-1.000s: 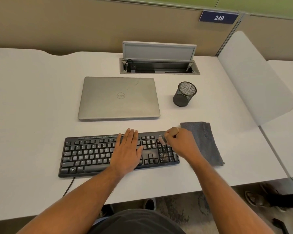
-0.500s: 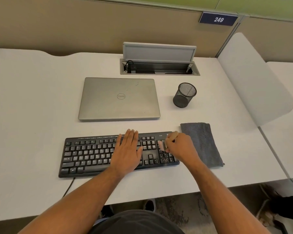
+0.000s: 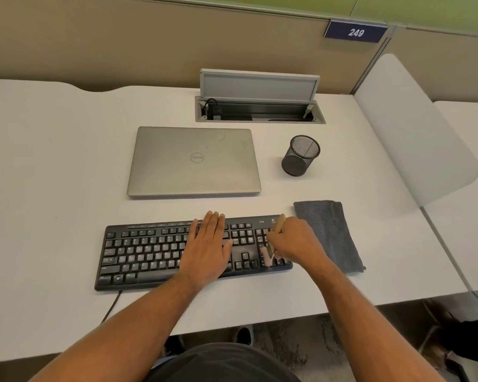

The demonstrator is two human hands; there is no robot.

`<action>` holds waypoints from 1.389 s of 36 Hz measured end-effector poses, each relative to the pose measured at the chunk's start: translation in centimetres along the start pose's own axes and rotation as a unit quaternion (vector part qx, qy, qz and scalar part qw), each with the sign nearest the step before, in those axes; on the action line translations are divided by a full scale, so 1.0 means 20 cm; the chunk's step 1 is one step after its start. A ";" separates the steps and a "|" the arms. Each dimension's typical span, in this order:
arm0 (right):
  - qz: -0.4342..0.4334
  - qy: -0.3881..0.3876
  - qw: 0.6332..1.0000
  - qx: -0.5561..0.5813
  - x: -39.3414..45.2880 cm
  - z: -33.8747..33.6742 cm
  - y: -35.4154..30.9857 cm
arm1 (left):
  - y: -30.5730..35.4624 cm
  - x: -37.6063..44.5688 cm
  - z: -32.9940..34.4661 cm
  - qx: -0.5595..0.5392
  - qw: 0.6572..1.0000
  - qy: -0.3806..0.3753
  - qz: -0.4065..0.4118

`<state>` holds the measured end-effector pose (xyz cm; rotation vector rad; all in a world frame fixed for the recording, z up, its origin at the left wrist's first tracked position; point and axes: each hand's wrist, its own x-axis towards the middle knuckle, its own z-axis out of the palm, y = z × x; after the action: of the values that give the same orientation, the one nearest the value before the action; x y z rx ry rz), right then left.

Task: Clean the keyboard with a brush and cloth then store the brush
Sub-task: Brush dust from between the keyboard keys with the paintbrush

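A black keyboard [image 3: 149,252] lies on the white desk [image 3: 53,175] in front of me. My left hand [image 3: 208,249] rests flat on its middle keys, fingers straight. My right hand [image 3: 294,239] grips a small wooden-handled brush [image 3: 268,253] over the number pad at the keyboard's right end. The pale bristles touch the lower keys there, and the handle's end sticks up past my fingers. A folded grey cloth [image 3: 331,232] lies on the desk just right of the keyboard. A black mesh pen cup [image 3: 299,155] stands behind the cloth.
A shut silver laptop [image 3: 193,161] lies behind the keyboard. Beyond it an open cable hatch [image 3: 259,106] is set in the desk. A white divider panel [image 3: 414,128] rises at the desk's right edge. The keyboard's cable [image 3: 112,306] runs off the front edge.
My right hand has drawn the brush from the top of the number pad down toward its lower keys. My left hand has stayed flat on the keyboard.
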<state>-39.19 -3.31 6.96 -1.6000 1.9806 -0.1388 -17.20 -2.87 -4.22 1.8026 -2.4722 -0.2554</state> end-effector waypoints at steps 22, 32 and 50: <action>0.011 0.093 0.994 0.056 -0.01 0.02 0.06 | -0.01 0.00 0.00 0.003 1.000 -0.004 0.003; 0.011 0.082 0.994 0.077 -0.01 -0.03 0.07 | 0.00 0.01 0.00 0.000 1.000 -0.011 0.002; 0.021 0.110 0.988 0.105 -0.01 -0.03 0.10 | 0.00 0.00 -0.01 0.007 1.000 -0.008 0.002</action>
<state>-41.20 -2.78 6.69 -1.4583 2.0824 -0.5107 -17.14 -2.92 -4.01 1.8081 -2.4940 -0.2539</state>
